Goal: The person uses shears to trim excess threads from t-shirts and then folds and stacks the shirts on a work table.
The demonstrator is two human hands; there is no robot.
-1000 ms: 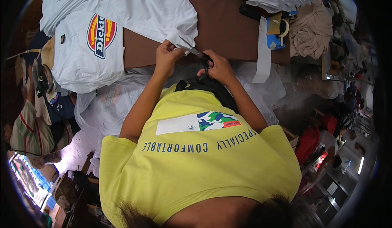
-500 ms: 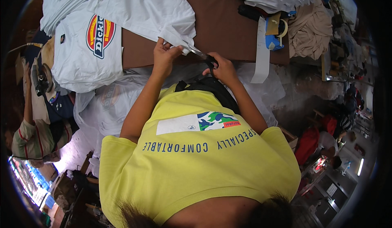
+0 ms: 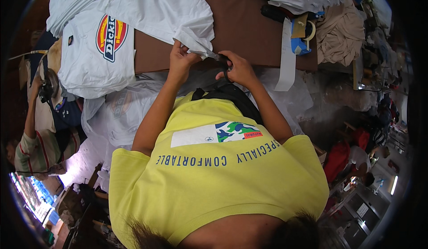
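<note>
A white T-shirt (image 3: 156, 12) lies over the brown table, and its near corner hangs toward me. My left hand (image 3: 182, 61) pinches the cloth at that corner, thumb pointing right. In my right hand (image 3: 238, 70) is a pair of scissors (image 3: 226, 67) with black handles, fingers through the loops. The blades point left into the edge of the cloth, close to my left thumb, and are partly covered by the fabric. Whether they are cutting a thread or the cloth cannot be made out.
More white shirts with a printed emblem (image 3: 96, 52) lie at the left. On the brown tabletop (image 3: 245, 21), a blue tape dispenser (image 3: 301, 37) stands beside a white paper strip (image 3: 285, 61). Beige cloth (image 3: 341, 35) is heaped at the right. A co-worker's arm (image 3: 31, 110) holds an iron at far left.
My right hand has turned and moved slightly left and up, bringing the scissors' blades further into the cloth's edge. The co-worker's arm at far left has shifted onto the iron.
</note>
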